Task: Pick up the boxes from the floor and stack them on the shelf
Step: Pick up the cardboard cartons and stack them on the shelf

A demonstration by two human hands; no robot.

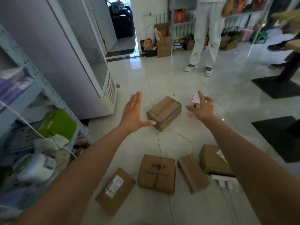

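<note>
While both arms reach out over the floor (162, 75), nothing is held.
Landmark: the taped box (164, 112), lying alone on the floor tiles.
Nearest boxes: four brown ones nearer the camera than the taped box — a labelled flat box (115, 190), a square parcel (156, 173), a narrow box (192, 173) and a box partly under the right forearm (211, 159).
Left hand (134, 113): spread flat, thumb out, empty, just left of the taped box; touching or not, I cannot tell.
Right hand (202, 108): open, fingers loosely curled, empty, right of the taped box and apart from it.
Pink box (194, 104): right of the taped box, partly behind the right hand.
Shelf (40, 88): far left of the taped box, cluttered.
Standing person (204, 34): well beyond the taped box.
</note>
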